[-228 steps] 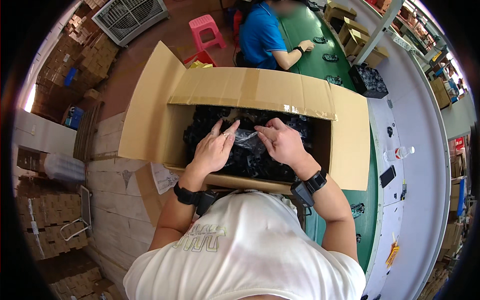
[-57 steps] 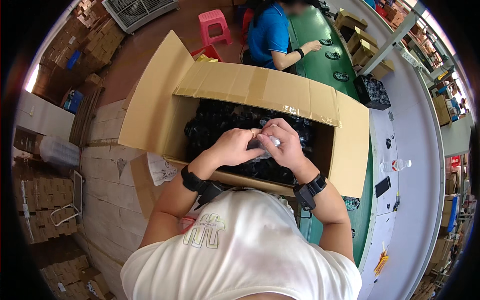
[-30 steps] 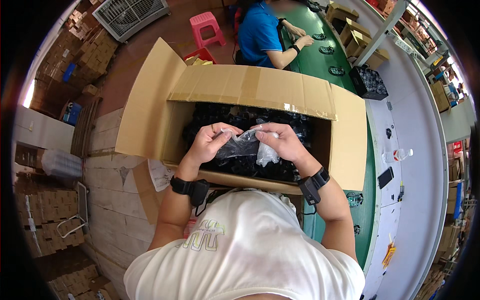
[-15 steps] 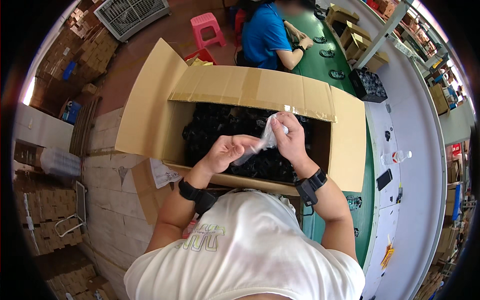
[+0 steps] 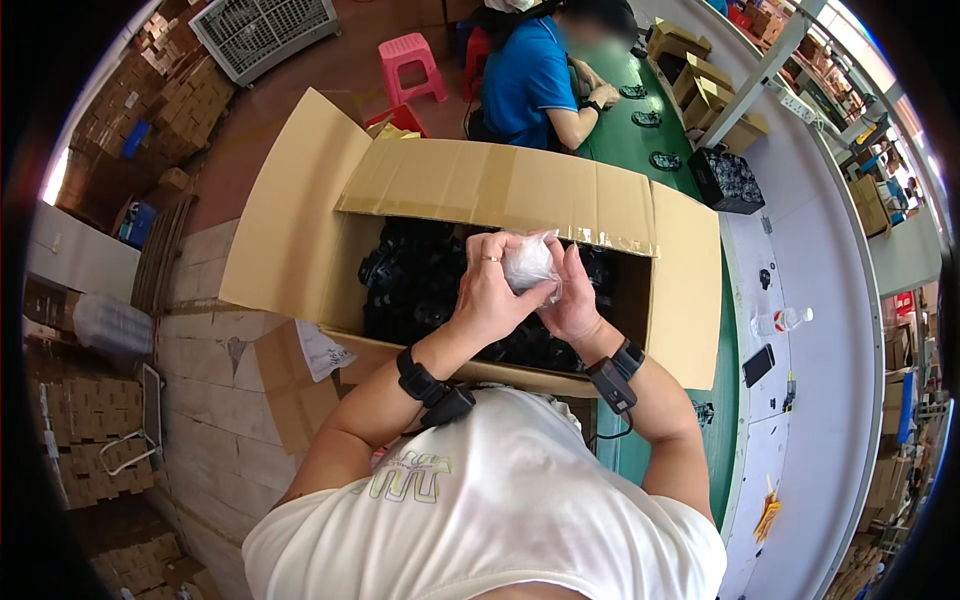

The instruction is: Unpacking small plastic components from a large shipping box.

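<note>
The left hand's grip clasps a crumpled plastic bag at the wearer's twelve o'clock, over an open cardboard carton; the right hand flanks it at three o'clock, closure unclear.

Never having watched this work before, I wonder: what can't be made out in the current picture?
Head view: what, if anything, the crumpled plastic holds; its whitish folds and the left hand cover it.
Head view: the bottom of the cardboard box, hidden under black parts.
Head view: the far end of the grey grilled unit, cut off by the upper edge.
</note>
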Available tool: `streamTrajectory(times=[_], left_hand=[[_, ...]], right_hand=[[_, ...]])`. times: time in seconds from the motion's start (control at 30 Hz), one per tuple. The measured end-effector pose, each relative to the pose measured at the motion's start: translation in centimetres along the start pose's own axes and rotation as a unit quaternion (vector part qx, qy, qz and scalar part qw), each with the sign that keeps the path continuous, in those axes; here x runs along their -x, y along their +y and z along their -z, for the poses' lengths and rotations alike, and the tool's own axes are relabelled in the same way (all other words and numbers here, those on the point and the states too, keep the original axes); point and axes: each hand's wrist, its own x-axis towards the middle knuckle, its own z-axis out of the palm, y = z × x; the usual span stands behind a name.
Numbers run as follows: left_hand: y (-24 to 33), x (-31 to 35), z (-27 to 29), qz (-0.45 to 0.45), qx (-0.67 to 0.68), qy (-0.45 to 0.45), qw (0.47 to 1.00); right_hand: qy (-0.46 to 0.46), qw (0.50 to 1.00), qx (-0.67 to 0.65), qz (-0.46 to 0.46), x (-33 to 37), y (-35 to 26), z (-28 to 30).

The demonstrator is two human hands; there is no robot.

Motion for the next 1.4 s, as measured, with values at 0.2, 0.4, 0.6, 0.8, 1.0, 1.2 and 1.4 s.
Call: streamTrajectory(times=[0.2,0.4,0.6,0.8,1.0,1.2,1.4], left_hand=[[0.6,-1.3,1.2,-0.1,-0.043,-0.026,0.994],[-2.0,-1.3,2.1,0.067,-0.137,-0.117,0.981],[-3.8,-0.9,1.8,-0.068,0.059,-0.281,0.956],[-1.4,-0.9,1.1,0.291,0.524,-0.182,0.78],[-1.3,-1.2,2.2,0.363,0.623,-0.145,0.677],[-4.6,-4.7,3.8,0.337,0.443,-0.363,0.747],[-12.7,-7.1,-1.4,0.096,-0.1,-0.433,0.89]], right_hand=[[-0.123,0.984,-0.096,-0.083,0.1,0.3,0.9],[0.065,0.898,0.414,0.135,-0.3,1.8,0.7],[-0.116,0.743,0.59,0.294,-0.2,-0.1,-1.6],[-0.08,0.7,0.598,0.383,-0.2,-0.7,-2.3],[-0.058,0.682,0.623,0.379,-0.6,-1.5,-1.7],[0.063,0.714,0.571,0.4,-0.4,-3.7,-0.5],[0.142,0.726,0.552,0.385,-1.5,-4.9,2.9]])
